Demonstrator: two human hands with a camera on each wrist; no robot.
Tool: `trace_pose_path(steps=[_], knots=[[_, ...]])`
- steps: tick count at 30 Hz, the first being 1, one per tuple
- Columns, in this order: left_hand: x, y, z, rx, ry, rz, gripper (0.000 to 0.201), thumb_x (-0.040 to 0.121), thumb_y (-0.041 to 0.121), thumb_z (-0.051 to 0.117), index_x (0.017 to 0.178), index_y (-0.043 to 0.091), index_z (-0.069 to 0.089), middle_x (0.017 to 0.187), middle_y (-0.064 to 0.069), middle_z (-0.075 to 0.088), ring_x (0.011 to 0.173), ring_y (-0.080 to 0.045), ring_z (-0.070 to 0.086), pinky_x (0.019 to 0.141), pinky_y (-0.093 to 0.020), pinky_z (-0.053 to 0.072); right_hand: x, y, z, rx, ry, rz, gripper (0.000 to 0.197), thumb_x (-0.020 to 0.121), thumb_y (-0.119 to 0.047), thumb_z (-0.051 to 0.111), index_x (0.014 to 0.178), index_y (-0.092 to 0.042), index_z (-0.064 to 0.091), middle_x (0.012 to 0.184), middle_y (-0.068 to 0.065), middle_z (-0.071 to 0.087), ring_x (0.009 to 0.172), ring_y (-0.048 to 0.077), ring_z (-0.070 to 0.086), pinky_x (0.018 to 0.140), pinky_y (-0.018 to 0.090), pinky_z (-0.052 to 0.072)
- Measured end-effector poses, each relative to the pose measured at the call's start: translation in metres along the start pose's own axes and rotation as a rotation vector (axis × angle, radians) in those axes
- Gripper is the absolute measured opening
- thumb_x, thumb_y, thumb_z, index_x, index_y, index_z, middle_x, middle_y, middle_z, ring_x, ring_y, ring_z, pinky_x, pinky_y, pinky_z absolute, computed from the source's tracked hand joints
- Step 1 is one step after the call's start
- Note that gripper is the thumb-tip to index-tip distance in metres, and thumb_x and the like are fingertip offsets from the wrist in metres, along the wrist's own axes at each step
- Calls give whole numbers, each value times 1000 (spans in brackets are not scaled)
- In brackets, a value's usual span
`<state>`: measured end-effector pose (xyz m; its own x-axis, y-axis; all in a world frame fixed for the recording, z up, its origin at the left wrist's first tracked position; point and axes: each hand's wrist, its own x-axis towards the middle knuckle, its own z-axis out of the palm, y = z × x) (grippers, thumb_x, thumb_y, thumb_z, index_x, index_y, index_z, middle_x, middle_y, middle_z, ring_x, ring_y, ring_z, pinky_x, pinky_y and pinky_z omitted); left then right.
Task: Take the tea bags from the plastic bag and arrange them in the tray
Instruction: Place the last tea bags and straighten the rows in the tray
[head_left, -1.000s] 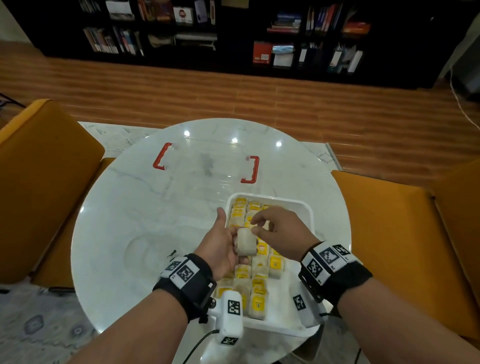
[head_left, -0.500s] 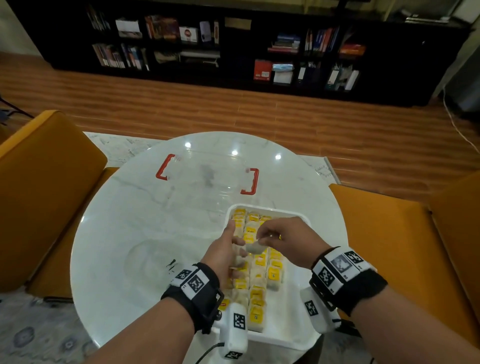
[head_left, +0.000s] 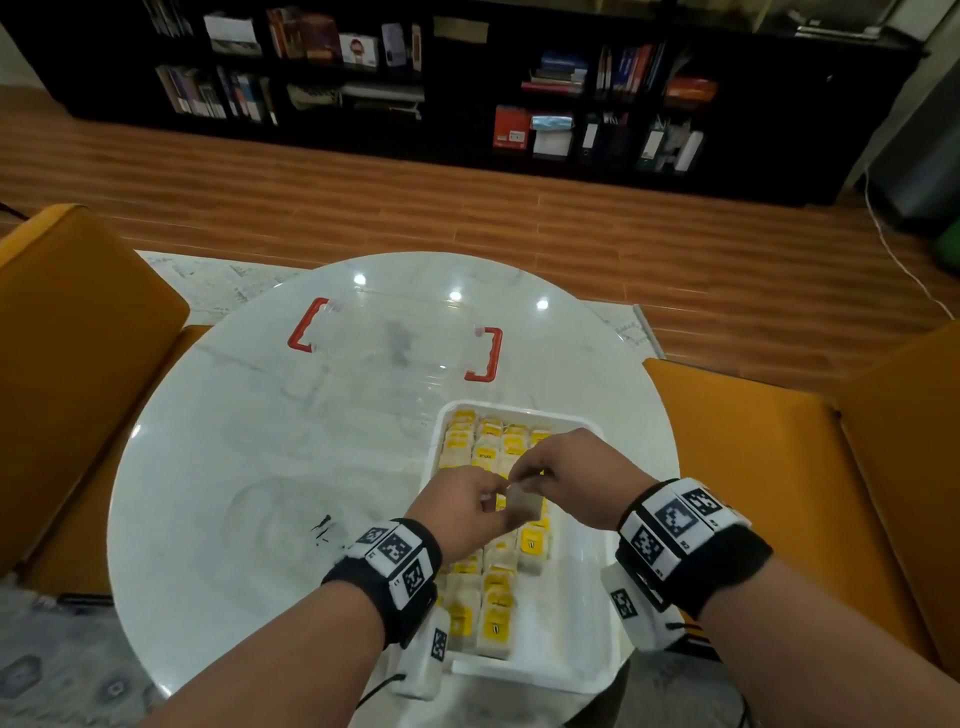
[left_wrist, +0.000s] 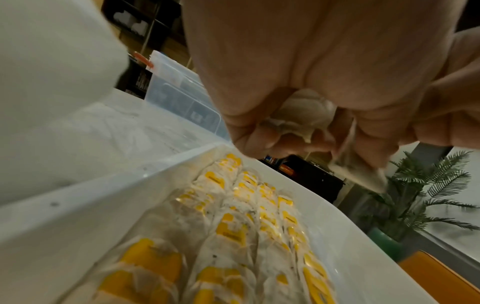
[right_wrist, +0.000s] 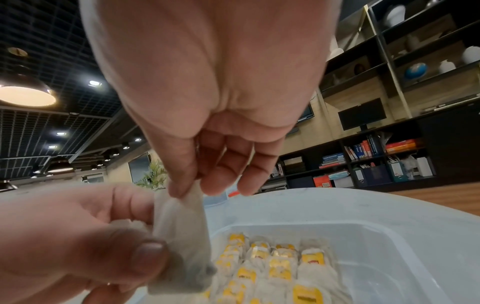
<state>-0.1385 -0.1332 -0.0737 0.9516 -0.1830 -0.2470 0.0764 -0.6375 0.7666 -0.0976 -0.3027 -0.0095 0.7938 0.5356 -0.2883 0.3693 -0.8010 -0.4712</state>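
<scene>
Nearest me, my left hand and right hand meet above the white tray, both pinching one tea bag that hangs between them in the air. From the right wrist view, my right thumb and forefinger nip its top edge while my left thumb presses its side against curled fingers; the left wrist view shows more crumpled white material bunched in that palm. Under the hands, rows of tea bags with yellow tags fill the tray's left part, and my wrists hide the middle rows. The tray sits at the near right of the round marble table. To its left lies crumpled clear plastic, hard to make out. Further off stands a clear box with red handles. Orange chairs flank the table; beyond are wooden floor and dark bookshelves.
</scene>
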Motion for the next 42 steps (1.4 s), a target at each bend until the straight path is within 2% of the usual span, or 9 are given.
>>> trace_pose_path(steps=[3, 9, 17, 23, 26, 29, 33, 39, 42], knots=[[1, -8, -3, -29, 16, -26, 35, 76, 47, 76, 106, 30, 71, 69, 13, 55, 61, 1, 50, 64, -17, 43, -5, 7, 13, -36, -98, 50, 20, 92, -22, 58, 107, -23, 72, 104, -4, 71, 98, 11, 60, 80, 19, 43], [1, -22, -4, -101, 58, -60, 29, 75, 44, 78, 99, 28, 72, 64, 13, 52, 57, -1, 49, 66, -22, 46, -5, 19, 56, -135, -353, 127, 20, 90, -16, 60, 107, -19, 71, 108, 0, 70, 101, 16, 62, 82, 22, 44], [-8, -23, -7, -113, 70, -56, 29, 78, 44, 76, 100, 26, 72, 65, 13, 52, 56, -1, 49, 64, -20, 44, 13, 35, 88, -195, -228, 301, 26, 92, -11, 46, 108, -18, 65, 113, 7, 62, 101, 24, 61, 85, 30, 50], [-10, -22, -8, -142, 68, -62, 23, 79, 43, 75, 97, 28, 71, 66, 12, 55, 56, -2, 51, 62, -23, 48, 13, 32, 88, -166, -172, 339, 24, 92, -9, 41, 104, -15, 60, 106, 7, 60, 90, 23, 59, 72, 27, 44], [-10, -23, -11, -200, 87, -89, 16, 82, 41, 73, 93, 30, 70, 75, 6, 65, 71, -12, 64, 73, -28, 54, 7, 37, 80, -89, -93, 356, 7, 89, -14, 45, 89, -19, 50, 94, 3, 54, 80, 21, 53, 65, 27, 39], [-7, -27, -12, -286, 105, -149, 19, 84, 44, 71, 92, 27, 69, 89, 9, 68, 79, -11, 63, 71, -28, 52, -1, 37, 77, -68, -195, 302, 8, 84, -20, 51, 78, -23, 54, 91, 1, 59, 85, 20, 57, 68, 25, 43], [-6, -21, -10, -560, 51, -228, 38, 87, 52, 61, 90, 14, 66, 83, -1, 64, 69, -15, 57, 60, -34, 50, -4, 29, 83, -143, -357, 228, 13, 88, -22, 51, 93, -21, 63, 107, 3, 64, 98, 21, 59, 78, 26, 46], [-6, -7, -20, -1175, -149, -428, 86, 93, 70, 14, 108, -1, 59, 87, -18, 63, 73, -28, 59, 58, -33, 48, 2, 15, 44, 109, 37, 92, 14, 91, -31, 56, 97, -23, 66, 88, -7, 63, 78, 7, 56, 71, 23, 43], [-7, -1, -21, -1204, -180, -347, 63, 92, 56, 47, 112, -3, 58, 92, -20, 63, 76, -30, 62, 64, -36, 50, 4, 1, 31, 321, 214, -16, 23, 86, -34, 67, 108, -29, 63, 88, -14, 56, 71, -6, 48, 68, 13, 37]])
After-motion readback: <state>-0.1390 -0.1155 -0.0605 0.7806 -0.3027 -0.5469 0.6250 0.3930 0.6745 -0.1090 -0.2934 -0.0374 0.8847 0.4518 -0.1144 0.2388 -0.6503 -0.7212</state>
